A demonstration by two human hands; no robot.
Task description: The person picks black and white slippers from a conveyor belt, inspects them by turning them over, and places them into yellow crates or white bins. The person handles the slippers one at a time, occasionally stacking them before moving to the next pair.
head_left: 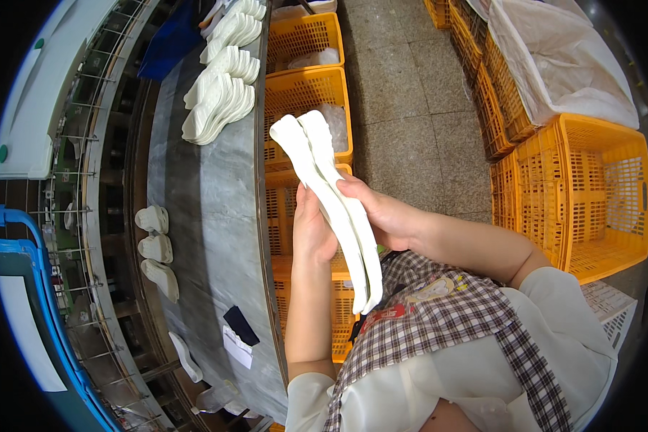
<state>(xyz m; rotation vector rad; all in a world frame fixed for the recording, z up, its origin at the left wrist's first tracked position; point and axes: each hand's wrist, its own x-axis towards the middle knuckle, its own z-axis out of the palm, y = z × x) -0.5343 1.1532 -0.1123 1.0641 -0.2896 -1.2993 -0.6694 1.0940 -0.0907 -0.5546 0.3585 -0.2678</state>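
Grey worktable (209,209), orange crates (597,187) around

Both hands raised, left (311,232) and right (381,216), fingers curled closed.

Open floor (410,108) ahead and right of the hands; orange crates (306,93) crowd below them, more crates (590,194) wall the right; table (209,209) on the left bare mid-stretch, insole stacks (219,101) blocking its far end.
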